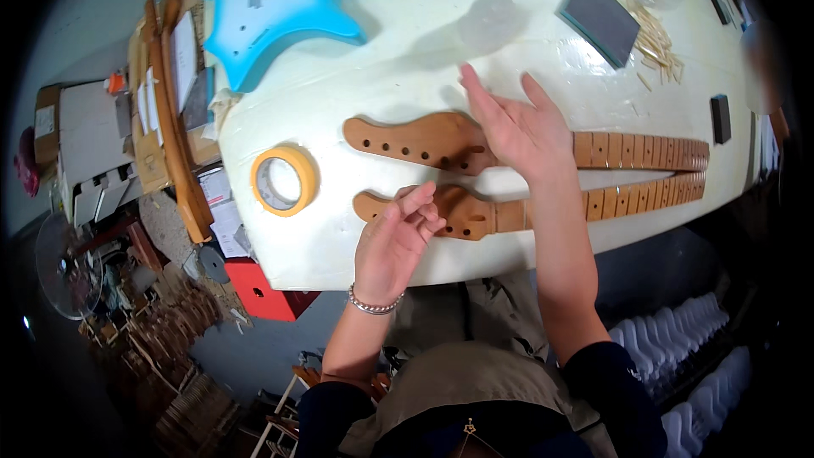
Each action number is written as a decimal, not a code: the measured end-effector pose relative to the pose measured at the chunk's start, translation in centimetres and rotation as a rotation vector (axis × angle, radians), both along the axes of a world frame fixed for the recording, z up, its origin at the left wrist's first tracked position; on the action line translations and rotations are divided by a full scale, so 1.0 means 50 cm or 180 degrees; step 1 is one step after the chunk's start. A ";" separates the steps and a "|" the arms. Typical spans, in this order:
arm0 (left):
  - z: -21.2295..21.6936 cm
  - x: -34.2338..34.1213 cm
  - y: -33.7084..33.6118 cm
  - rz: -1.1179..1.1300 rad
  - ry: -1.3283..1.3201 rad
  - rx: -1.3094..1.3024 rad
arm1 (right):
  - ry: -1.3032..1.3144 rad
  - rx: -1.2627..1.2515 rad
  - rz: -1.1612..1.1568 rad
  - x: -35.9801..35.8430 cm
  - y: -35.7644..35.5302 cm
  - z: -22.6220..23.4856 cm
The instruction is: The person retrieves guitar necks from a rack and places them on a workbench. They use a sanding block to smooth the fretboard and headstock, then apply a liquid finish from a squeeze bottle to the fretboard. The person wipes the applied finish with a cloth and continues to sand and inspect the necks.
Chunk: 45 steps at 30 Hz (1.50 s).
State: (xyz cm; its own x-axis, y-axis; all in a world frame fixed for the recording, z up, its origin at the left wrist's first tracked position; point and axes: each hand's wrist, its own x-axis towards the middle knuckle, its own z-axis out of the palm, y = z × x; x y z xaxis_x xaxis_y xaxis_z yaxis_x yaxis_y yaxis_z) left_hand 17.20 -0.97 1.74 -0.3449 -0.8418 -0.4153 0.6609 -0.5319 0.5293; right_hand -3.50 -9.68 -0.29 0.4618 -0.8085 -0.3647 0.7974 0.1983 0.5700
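Two brown wooden guitar necks lie side by side on the white table, headstocks to the left and fretted ends meeting at the right. My right hand (pixel 527 131) is open over the far neck (pixel 407 137), palm turned up and thumb apart from the fingers, holding nothing. It hides part of that neck near the headstock. At the near neck (pixel 619 201), my left hand (pixel 394 242) is raised over the headstock with loosely bent fingers and nothing visible in them. Whether either hand touches the wood I cannot tell. A bracelet circles my left wrist.
A roll of yellow tape (pixel 307 180) lies left of the headstocks. A blue guitar body (pixel 305 17) lies at the far left. A dark rectangular block (pixel 600 21) and thin wooden sticks (pixel 657 42) are at the far right. A red box (pixel 267 290) stands below the table's left corner.
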 end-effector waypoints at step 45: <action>-0.143 0.487 -0.389 0.0292 -0.7058 -0.2151 | 0.3801 0.0411 -0.0344 -0.236 0.248 0.038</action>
State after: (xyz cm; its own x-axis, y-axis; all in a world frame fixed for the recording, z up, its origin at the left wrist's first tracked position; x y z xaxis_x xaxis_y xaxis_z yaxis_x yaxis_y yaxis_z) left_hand 41.57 -20.43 -5.42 0.1147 -0.9531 0.2799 -0.9701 -0.0468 0.2380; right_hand -15.28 2.72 1.63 -0.2897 -0.7482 -0.5969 0.8443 0.0940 -0.5276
